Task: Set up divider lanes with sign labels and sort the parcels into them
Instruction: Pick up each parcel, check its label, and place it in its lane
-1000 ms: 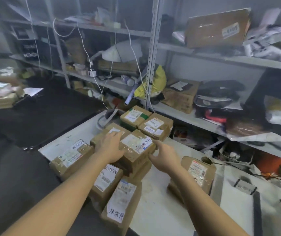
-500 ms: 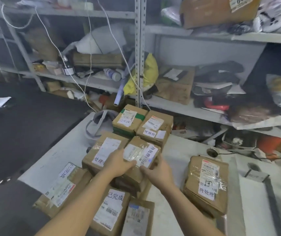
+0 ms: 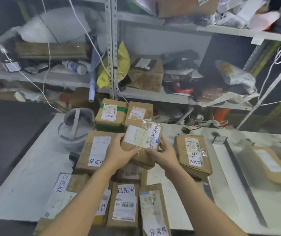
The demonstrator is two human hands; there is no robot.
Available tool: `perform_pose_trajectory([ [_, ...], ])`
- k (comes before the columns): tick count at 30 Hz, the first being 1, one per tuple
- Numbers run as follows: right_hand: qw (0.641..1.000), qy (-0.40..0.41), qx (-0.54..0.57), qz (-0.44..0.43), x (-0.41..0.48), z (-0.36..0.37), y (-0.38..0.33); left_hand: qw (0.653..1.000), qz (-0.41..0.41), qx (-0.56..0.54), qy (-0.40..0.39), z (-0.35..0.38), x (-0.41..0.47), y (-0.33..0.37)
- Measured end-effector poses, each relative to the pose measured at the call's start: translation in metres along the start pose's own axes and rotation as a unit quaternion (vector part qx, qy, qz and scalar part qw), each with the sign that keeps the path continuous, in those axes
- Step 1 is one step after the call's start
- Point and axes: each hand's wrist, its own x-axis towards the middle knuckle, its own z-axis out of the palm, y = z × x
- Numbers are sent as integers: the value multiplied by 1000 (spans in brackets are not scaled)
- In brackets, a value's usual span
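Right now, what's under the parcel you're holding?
Under the held parcel, gripped by the left hand and right hand, lies another box labelled 处理中. Its far end is covered.

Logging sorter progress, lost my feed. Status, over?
Left hand and right hand both gripping parcel marked 待处理, lifted above the pile. Matching 待处理 parcel lies right. Unsorted parcels crowd beneath.

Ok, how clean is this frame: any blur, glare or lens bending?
Head view: shelving is softly blurred; the upright post and table edges bend from the wide-angle lens; tape glare streaks the held parcel; its label and those of nearby parcels stay legible.
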Motion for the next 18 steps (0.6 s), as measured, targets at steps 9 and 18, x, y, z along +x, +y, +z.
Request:
perform_pose_trajectory([
  [9,996,75,2,-44,-16,-89,-19,995,63,-31,-63,52,-9,55],
  [18,995,92,-9,-27,-1,-210,-4,992,41,-91,-82,163,-19,107],
])
